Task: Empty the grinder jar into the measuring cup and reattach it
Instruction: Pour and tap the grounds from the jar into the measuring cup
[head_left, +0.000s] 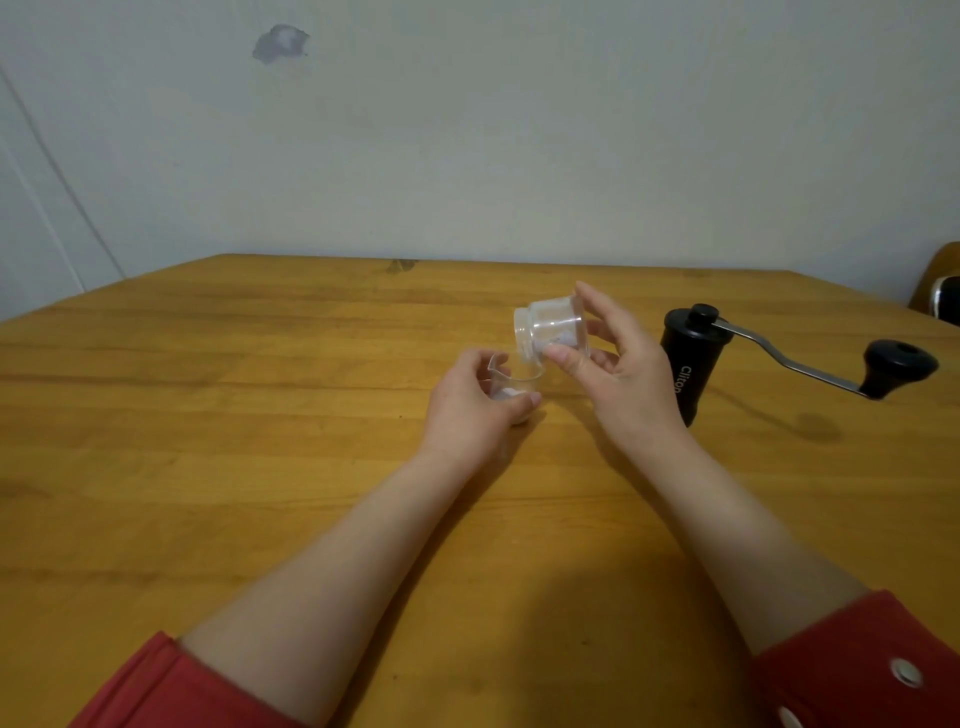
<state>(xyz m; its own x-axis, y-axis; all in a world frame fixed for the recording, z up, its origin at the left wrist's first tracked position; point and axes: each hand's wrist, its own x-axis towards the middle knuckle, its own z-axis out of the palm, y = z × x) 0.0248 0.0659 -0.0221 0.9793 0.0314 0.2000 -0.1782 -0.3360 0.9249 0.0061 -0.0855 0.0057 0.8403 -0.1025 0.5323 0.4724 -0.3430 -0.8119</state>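
Note:
My right hand grips a clear plastic grinder jar, tipped on its side with its threaded mouth pointing left and down over a small clear measuring cup. White powder lies in the lower part of the jar and in the cup's bottom. My left hand holds the cup, which stands on the wooden table, fingers curled round its near side. The black grinder body stands upright just right of my right hand, partly hidden behind it.
The grinder's metal crank with its black knob sticks out to the right. A dark object sits at the far right edge. The pale wall rises just behind the table's back edge.

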